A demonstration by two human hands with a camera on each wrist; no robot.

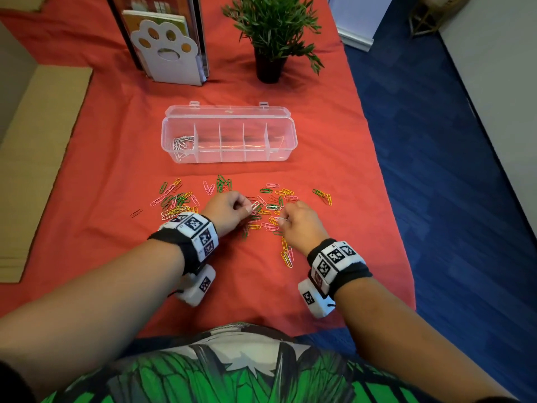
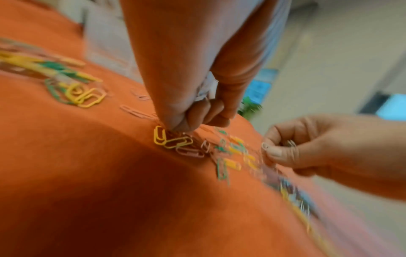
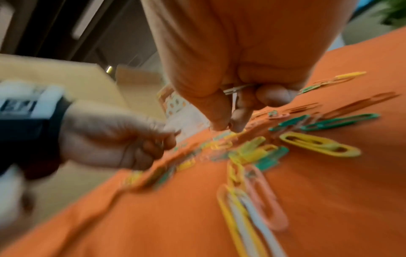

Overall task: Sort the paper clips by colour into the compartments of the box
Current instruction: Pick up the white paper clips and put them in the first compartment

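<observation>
A clear box (image 1: 290, 132) with several compartments lies open on the red cloth; white clips (image 1: 181, 144) fill its leftmost compartment. Green, yellow, pink, red and white paper clips (image 1: 270, 205) are strewn in front of it. My left hand (image 1: 248, 209) hovers over the middle of the pile and pinches a white clip (image 1: 255, 205); more white clips (image 2: 203, 90) sit bunched in its palm. My right hand (image 1: 283, 221) is just to its right, low over the pile, with fingers curled round white clips (image 3: 235, 89). Its thumb and forefinger pinch a white clip (image 2: 264, 145).
A paw-shaped bookend with books (image 1: 167, 50) and a potted plant (image 1: 271, 33) stand behind the box. Cardboard sheets (image 1: 37, 158) lie along the left of the table. The table's right edge (image 1: 386, 181) drops to blue carpet.
</observation>
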